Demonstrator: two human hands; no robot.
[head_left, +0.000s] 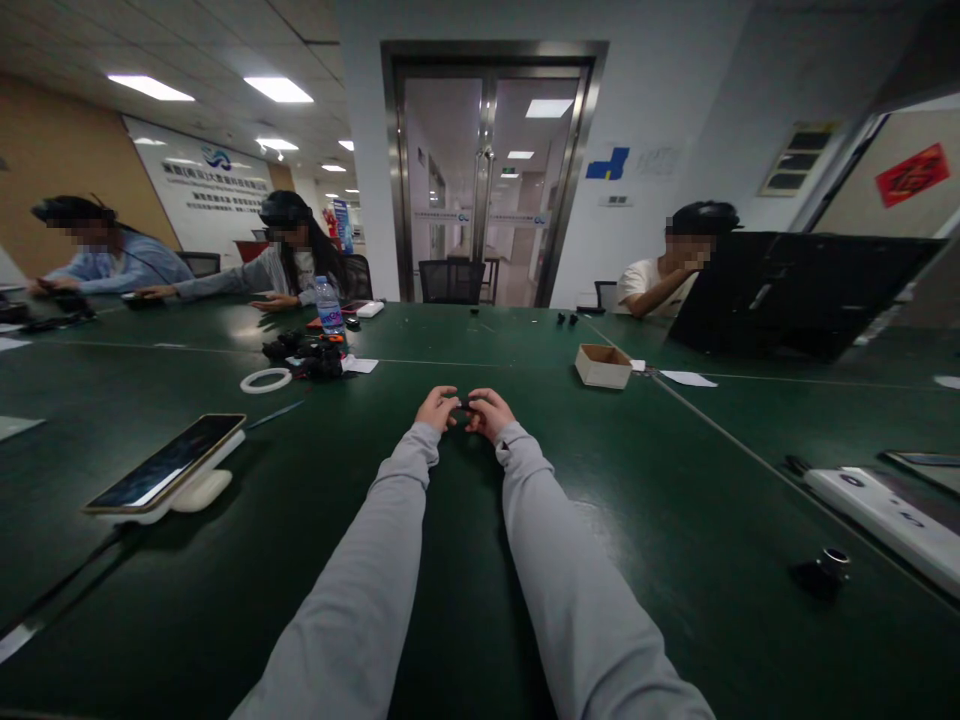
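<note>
Both arms reach forward in grey sleeves over the green table [465, 560]. Between the fingertips of my two hands is a small black piece [464, 405], too small and too far off to name. My left hand [436, 408] pinches it from the left, fingers curled. From the other side my right hand [490, 412] grips it with thumb and fingers bent inward. The hands are just above the tabletop, nearly meeting. Part of the piece is hidden by the fingers.
On the left are a phone on a stand [172, 465], a white ring [266, 380], black gear [307, 352] and a water bottle [328, 308]. To the right are an open box [604, 368], a white power strip [885, 515] and a monitor [787, 295]. Several people sit across.
</note>
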